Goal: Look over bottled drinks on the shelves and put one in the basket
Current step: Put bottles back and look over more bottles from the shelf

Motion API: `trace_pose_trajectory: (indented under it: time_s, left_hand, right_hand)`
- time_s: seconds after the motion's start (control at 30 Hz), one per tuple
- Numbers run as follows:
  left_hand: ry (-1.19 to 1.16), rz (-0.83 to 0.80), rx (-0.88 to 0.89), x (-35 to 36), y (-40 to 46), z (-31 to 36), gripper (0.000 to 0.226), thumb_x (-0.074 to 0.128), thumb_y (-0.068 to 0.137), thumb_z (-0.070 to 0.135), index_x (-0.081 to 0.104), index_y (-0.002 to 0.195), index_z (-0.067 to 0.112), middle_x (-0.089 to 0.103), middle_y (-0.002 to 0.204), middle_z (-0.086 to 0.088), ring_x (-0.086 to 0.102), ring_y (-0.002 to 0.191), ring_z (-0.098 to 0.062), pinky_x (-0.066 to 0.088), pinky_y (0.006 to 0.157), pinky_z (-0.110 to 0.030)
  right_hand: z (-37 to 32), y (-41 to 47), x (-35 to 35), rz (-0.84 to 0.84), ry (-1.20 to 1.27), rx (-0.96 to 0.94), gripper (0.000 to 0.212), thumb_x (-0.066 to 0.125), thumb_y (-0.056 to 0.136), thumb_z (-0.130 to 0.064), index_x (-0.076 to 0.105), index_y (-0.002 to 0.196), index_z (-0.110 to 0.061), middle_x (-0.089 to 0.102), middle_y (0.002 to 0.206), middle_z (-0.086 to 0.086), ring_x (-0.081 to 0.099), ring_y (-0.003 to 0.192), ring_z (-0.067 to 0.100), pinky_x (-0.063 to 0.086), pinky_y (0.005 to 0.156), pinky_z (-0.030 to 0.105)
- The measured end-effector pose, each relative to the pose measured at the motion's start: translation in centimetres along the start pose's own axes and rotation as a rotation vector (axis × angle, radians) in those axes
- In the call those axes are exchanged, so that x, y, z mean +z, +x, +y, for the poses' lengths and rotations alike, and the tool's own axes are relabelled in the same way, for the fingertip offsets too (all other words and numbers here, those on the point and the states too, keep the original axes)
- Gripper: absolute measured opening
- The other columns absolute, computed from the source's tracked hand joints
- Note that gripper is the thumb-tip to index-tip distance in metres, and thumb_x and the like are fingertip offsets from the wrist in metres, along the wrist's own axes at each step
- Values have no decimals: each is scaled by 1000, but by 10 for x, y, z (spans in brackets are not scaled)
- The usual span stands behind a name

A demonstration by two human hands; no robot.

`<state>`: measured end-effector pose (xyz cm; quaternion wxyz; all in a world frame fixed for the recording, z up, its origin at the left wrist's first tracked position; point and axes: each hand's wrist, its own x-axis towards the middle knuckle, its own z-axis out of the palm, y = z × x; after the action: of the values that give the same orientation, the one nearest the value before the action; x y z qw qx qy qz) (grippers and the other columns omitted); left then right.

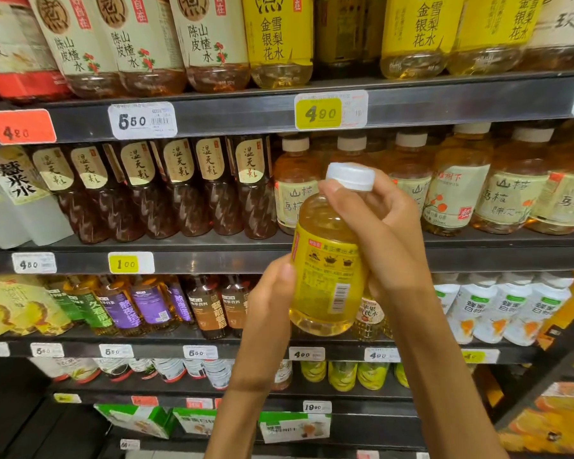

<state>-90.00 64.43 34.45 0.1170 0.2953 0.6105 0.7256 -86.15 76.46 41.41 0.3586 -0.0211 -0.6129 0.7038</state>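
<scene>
We hold a bottle (328,270) of pale yellow drink upright in front of the shelves (212,111), both hands on it. Our right hand (388,226) grasps its upper part, fingertips just beside the white cap (351,175); our left hand (272,293) grips its lower left side, the thumb pressed against the yellow label (325,270). The label's back, with a barcode (340,298), faces us. Behind the bottle, rows of amber and yellow drinks fill the shelves, with price tags (330,111) clipped to each shelf edge. Dark bottles (179,187) stand at middle left, white ones (497,306) at lower right.
</scene>
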Motion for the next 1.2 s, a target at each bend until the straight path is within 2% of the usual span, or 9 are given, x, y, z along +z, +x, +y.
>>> trace_pose_trajectory:
  time_s: [0.13,0.23,0.33,0.43,0.6,0.77,0.87,1.07,1.2]
  left_hand:
    - [55,6,39,14,-2,-4,58,47,78,58,59,119,18,71,108,-2,68,101,-13,53,78,-22]
    - [-6,28,23,13,-3,-4,54,44,78,61,66,107,22,73,101,0,69,96,-11,54,78,-22]
    - [-111,-28,-74,8,-5,-1,51,42,78,69,72,104,37,73,107,6,67,103,-9,54,86,-27]
    - [-159,-99,-147,8,-6,4,55,41,76,72,69,112,41,70,119,3,63,115,-15,47,100,-40]
    - [-106,-129,-176,7,-5,7,53,36,84,72,69,113,41,69,120,5,62,116,-12,48,102,-36]
    - [8,-112,-91,5,-1,11,61,47,79,67,62,119,23,71,113,-2,65,109,-17,51,95,-39]
    - [8,-83,-48,13,-3,6,61,52,72,59,59,120,22,71,112,-3,67,106,-18,56,88,-33]
    - [-215,-175,-146,14,-8,7,51,42,78,68,68,112,40,71,117,1,66,109,-16,56,82,-26]
    - [-242,-171,-185,14,-7,6,58,41,81,70,65,120,35,68,122,-4,64,114,-22,55,86,-31]
  right_hand:
    - [-2,0,4,55,-24,29,13,73,84,-23,69,97,-20,73,97,5,70,91,19,56,75,29]
    - [-7,3,-4,-59,-20,99,28,66,85,-38,69,106,-20,75,98,1,71,92,14,55,73,25]
    - [-12,11,-13,-181,84,155,35,58,86,-40,68,112,-19,74,104,0,70,98,13,56,79,24]
    - [-9,16,-14,-296,244,235,39,53,88,-40,67,113,-14,73,109,7,68,105,24,56,86,33]
    - [-5,16,-13,-261,312,217,27,58,87,-37,76,90,-18,75,90,5,71,85,18,57,76,31]
    - [-7,12,-11,-150,163,163,29,64,86,-38,69,98,-12,73,91,6,70,80,16,57,69,29]
    - [-14,12,-13,-218,98,191,37,62,86,-41,70,103,-9,74,89,6,70,74,11,56,62,22]
    - [-11,15,-19,-298,223,245,34,58,89,-36,64,116,-16,72,110,6,68,100,19,54,89,34]
    - [-9,14,-16,-271,273,236,25,55,93,-29,65,110,-14,74,102,7,69,89,18,56,80,34]
